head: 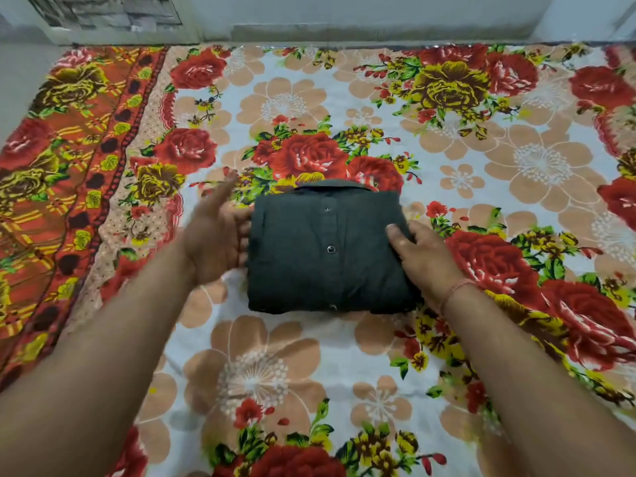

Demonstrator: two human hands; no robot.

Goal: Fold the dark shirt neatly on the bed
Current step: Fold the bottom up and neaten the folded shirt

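Note:
The dark shirt [323, 249] lies on the bed [309, 356] as a compact rectangle, collar at the far edge and button placket facing up. My left hand [213, 235] is against the shirt's left side, palm turned inward and fingers tucked at or under the edge. My right hand [423, 256] holds the shirt's right edge, thumb on top of the cloth and fingers hidden beneath or behind it. A thin thread band circles my right wrist.
The bed is covered by a floral sheet with red roses and peach flowers; an orange patterned border [69, 187] runs down the left side. A pale wall [344, 18] stands along the bed's far edge.

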